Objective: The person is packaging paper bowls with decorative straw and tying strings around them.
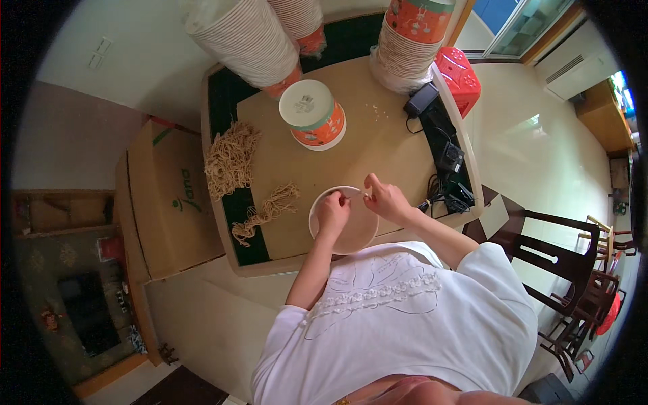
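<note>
The paper tub (358,231) sits by the table's (270,267) near edge; the left hand (333,213) curls its fingers together over it, the right hand (388,201) bends its fingers beside the rim; I cannot tell what either pinches; a wrist push could tip it.

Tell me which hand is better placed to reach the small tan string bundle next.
Probably the left hand: it lies between the small tan string bundle and the right hand, so is nearer.

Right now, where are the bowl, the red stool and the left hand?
Bowl (358,231): head view, on its inside surface.
Red stool (459,67): head view, on its seat.
Left hand (333,214): head view, on its back.
</note>
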Available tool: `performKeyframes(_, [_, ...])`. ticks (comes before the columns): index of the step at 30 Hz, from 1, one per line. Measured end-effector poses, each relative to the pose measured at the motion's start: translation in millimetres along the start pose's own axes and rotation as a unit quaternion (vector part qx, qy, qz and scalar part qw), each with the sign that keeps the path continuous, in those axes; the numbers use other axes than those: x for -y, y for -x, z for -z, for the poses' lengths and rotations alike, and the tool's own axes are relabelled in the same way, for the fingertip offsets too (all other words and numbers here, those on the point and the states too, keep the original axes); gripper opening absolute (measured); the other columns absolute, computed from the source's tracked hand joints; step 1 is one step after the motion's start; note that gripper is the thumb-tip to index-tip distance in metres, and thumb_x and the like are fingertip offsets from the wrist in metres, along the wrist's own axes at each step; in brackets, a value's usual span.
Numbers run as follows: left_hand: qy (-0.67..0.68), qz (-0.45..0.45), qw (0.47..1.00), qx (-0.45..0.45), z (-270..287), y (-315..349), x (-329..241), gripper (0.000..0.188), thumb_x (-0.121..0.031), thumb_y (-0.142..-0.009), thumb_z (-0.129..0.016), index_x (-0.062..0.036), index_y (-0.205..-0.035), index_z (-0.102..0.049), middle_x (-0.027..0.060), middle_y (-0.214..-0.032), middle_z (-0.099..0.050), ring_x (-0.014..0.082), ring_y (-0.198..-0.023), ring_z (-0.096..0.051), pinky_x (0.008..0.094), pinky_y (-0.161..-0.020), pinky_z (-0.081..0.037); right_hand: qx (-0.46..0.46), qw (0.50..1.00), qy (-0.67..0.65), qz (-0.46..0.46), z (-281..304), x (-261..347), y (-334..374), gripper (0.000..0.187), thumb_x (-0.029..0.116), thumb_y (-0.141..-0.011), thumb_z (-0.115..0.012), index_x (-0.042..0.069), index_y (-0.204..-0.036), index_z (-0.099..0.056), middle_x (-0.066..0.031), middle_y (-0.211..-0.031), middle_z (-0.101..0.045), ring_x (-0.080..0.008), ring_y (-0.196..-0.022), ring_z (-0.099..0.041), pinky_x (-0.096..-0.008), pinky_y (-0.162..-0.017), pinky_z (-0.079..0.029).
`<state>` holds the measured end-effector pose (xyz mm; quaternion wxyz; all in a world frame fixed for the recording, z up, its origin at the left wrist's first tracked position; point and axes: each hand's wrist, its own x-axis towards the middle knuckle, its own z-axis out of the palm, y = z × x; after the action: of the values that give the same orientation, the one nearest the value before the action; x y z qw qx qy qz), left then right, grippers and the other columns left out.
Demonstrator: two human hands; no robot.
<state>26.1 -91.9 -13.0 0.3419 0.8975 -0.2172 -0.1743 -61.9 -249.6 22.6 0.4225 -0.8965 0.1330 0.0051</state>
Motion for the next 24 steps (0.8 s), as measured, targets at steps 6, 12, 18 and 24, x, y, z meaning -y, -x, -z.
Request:
performKeyframes(6, [-0.005,0.038,0.998,0.058,-24.5,-5.6,16.3,0.015,-0.020,-0.077,-0.062,-0.0072,-0.084,-0.066,0.0153,-0.080,-0.066,0.0349,-0.076,-0.063,0.0438,-0.067,-0.050,0.000,1.000,-0.021,-0.006,-12.1,-0.2,1.9,0.026,0.017,-0.080,-0.056,0.009,-0.099,-0.041,-0.0203,-0.070,-0.060,-0.0411,-0.067,-0.060,-0.0488,-0.059,-0.047])
performKeyframes(12, [0.000,-0.005,0.998,0.066,-17.5,-8.0,0.8,0.018,-0.023,-0.078,-0.060,-0.0081,-0.086,-0.068,0.0150,-0.082,-0.066,0.0345,-0.077,-0.064,0.0432,-0.067,-0.050,-0.035,0.999,-0.012,0.016,-15.9,-2.8,3.8,0.022,0.012,-0.078,-0.058,0.007,-0.095,-0.044,-0.0149,-0.064,-0.061,-0.0335,-0.059,-0.062,-0.0414,-0.054,-0.049])
performKeyframes(18, [0.041,0.022,0.999,0.016,-23.3,0.2,17.6,0.014,-0.018,-0.079,-0.060,-0.0045,-0.083,-0.065,0.0139,-0.076,-0.065,0.0307,-0.071,-0.064,0.0399,-0.064,-0.049,-0.029,0.999,-0.019,0.016,-17.3,-0.1,5.1,0.022,0.013,-0.079,-0.057,0.008,-0.096,-0.044,-0.0168,-0.068,-0.061,-0.0364,-0.063,-0.061,-0.0442,-0.057,-0.049])
performKeyframes(24, [0.214,0.036,0.976,0.002,33.5,27.9,-22.6,0.013,-0.012,-0.085,-0.059,-0.0010,-0.076,-0.060,-0.0004,-0.066,-0.056,0.0056,-0.064,-0.050,0.0221,-0.059,-0.042,-0.027,0.998,-0.055,-0.007,-9.0,1.5,7.1,0.022,0.013,-0.080,-0.056,0.009,-0.097,-0.044,-0.0178,-0.070,-0.061,-0.0376,-0.067,-0.061,-0.0459,-0.058,-0.048])
